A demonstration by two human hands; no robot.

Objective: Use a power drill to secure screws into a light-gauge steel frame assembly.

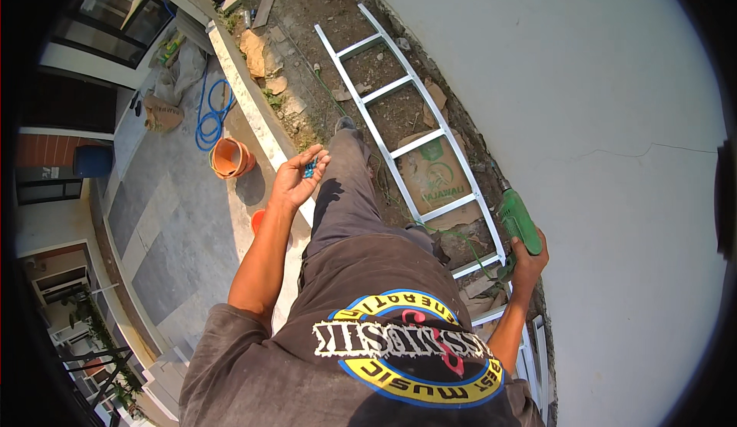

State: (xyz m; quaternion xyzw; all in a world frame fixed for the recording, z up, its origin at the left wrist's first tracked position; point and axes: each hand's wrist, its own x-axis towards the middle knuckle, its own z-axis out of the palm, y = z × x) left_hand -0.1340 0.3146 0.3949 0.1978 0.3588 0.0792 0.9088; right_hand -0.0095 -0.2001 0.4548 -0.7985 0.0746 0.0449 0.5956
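Observation:
My left hand is raised palm up, its fingers curled around several small blue pieces that look like screws or wall plugs; they are too small to name surely. My right hand grips a green power drill by its handle, close to the pale wall. The drill's bit end points forward, away from me. Just left of the drill is a ladder-like white metal frame with several rungs. A green cord shows near the drill and frame.
The pale wall rises along the right, with a thin crack. A low concrete ledge runs along the left. Beyond it are orange buckets, a blue hose and sacks. Flattened paper sacks lie on the dirt under the frame.

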